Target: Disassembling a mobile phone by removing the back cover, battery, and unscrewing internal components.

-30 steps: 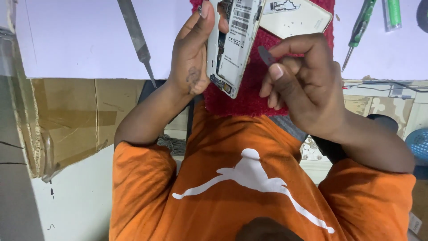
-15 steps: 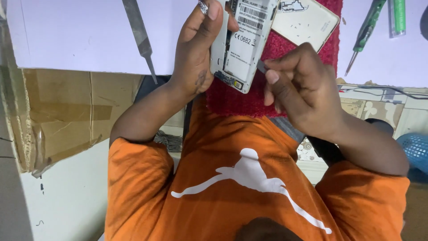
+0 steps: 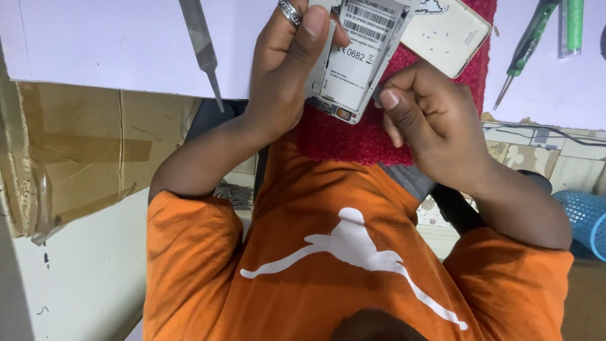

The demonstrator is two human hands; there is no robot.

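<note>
My left hand (image 3: 284,76), with a ring on one finger, grips an opened white phone (image 3: 356,57) by its left edge, the labelled inside facing me. My right hand (image 3: 429,120) is closed in a pinch at the phone's lower right edge, thumb against the side. A thin dark tool sits between its fingers, almost hidden now. The phone is held above a red cloth (image 3: 353,139). A white back cover (image 3: 448,31) lies on that cloth just behind my right hand.
A metal file (image 3: 201,44) lies on the white tabletop (image 3: 95,44) to the left. A green-handled screwdriver (image 3: 527,44) and another green tool (image 3: 573,25) lie at the right. Brown cardboard (image 3: 82,151) hangs below the table edge; a blue basket (image 3: 590,221) stands at far right.
My right hand has come in from beside the phone to its lower right edge, and the dark tool tip has gone out of sight. My left hand has kept its grip.
</note>
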